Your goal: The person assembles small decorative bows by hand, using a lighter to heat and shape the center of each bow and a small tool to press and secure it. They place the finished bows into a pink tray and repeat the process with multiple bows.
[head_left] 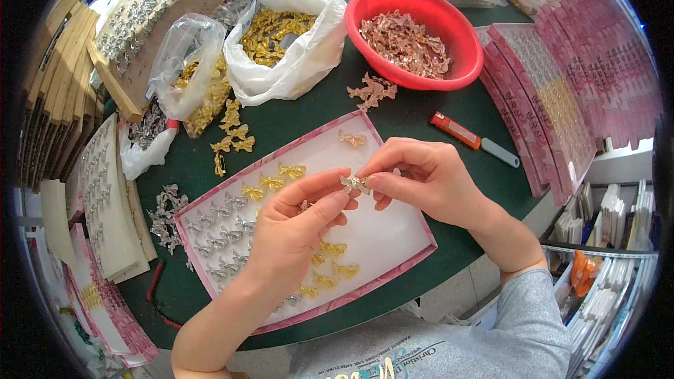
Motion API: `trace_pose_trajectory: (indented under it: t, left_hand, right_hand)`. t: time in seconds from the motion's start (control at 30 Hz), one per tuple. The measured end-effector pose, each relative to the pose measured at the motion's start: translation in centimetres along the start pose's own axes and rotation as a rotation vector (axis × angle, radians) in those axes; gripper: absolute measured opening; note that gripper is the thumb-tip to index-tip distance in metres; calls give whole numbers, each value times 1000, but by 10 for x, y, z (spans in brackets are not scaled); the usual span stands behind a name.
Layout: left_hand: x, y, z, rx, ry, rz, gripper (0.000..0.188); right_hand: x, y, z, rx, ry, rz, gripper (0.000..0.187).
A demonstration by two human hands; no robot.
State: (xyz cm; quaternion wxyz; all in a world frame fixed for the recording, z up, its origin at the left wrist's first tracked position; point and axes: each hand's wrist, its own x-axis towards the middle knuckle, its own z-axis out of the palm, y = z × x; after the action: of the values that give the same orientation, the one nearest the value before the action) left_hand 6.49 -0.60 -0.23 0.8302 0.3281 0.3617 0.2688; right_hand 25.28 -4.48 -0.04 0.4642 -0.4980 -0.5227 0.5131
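My left hand point(291, 228) and my right hand point(428, 179) meet above a shallow pink-edged box point(393, 238) with a white lining. Between the fingertips of both is a small, shiny, bow-shaped metal ornament point(354, 184); thumbs and forefingers pinch it from either side. Rows of silver bows point(225, 235) fill the box's left part. Beside them sit gold bows point(281, 174), partly covered by my left hand and wrist. A single rose-gold bow point(352, 140) lies near the box's far right corner.
Behind the box stand a red basin point(354, 24) of rose-gold bows and a white plastic bag point(323, 56) of gold ones. Loose bows point(167, 216) lie on the green table point(393, 116). A red-and-grey utility knife point(470, 137) lies right, near stacked pink trays point(523, 140).
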Motion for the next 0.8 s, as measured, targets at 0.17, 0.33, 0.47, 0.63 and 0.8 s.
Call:
trace_pose_trajectory:
  t: [0.17, 0.33, 0.47, 0.63, 0.8]
  left_hand:
    - [1, 0, 1, 13, 11, -7, 29]
    - [1, -1, 0, -6, 7, -1, 29]
    - [1, -2, -2, -14, -6, 4, 30]
    - [1, -1, -1, 4, 1, 3, 30]
    - [1, -3, -2, 12, -7, 11, 30]
  right_hand:
    - [0, 1, -1, -26, 5, -28, 12]
    - [1, -4, -1, -46, -34, -32, 12]
    - [1, -1, -1, -73, -24, -71, 12]
    - [1, 0, 0, -103, 0, -92, 11]
    - [1, 1, -1, -110, 1, -98, 11]
